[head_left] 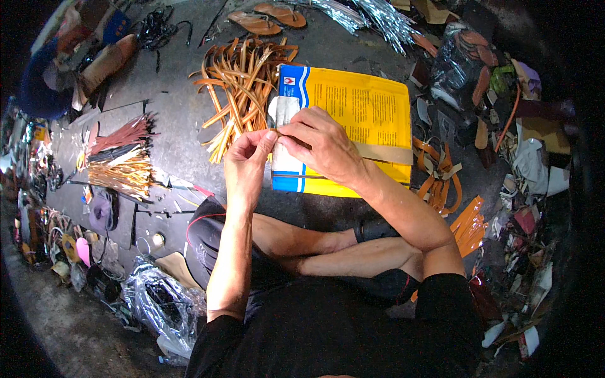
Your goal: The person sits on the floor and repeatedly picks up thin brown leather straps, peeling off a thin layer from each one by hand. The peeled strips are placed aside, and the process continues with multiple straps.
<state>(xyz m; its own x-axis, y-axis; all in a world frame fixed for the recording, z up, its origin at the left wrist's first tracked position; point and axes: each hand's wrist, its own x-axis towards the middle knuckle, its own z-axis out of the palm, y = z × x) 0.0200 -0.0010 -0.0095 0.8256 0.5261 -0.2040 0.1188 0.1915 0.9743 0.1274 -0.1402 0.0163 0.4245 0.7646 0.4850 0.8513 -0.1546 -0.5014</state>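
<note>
My left hand (249, 157) and my right hand (324, 145) meet over the left edge of a yellow and blue printed sheet (359, 113). Thumbs and fingers of both are pinched together at the tips; whatever lies between them is too small to make out. Across the sheet, a flat tan strip (387, 154) runs out from behind my right wrist. A thin dark strip (309, 177) lies along the sheet's near side. By the fingertips is a pale worn patch (285, 108). A heap of glossy brown straps (236, 94) sits just beyond my left hand.
Brown sandals (255, 23) lie at the far side, near silvery strips (384, 25). Fanned bundles of reddish and golden strips (120, 164) are at left. Orange strips (466, 227) rest beside my right elbow. Clear plastic (161, 296) lies near left; mixed scraps (529, 157) crowd the right.
</note>
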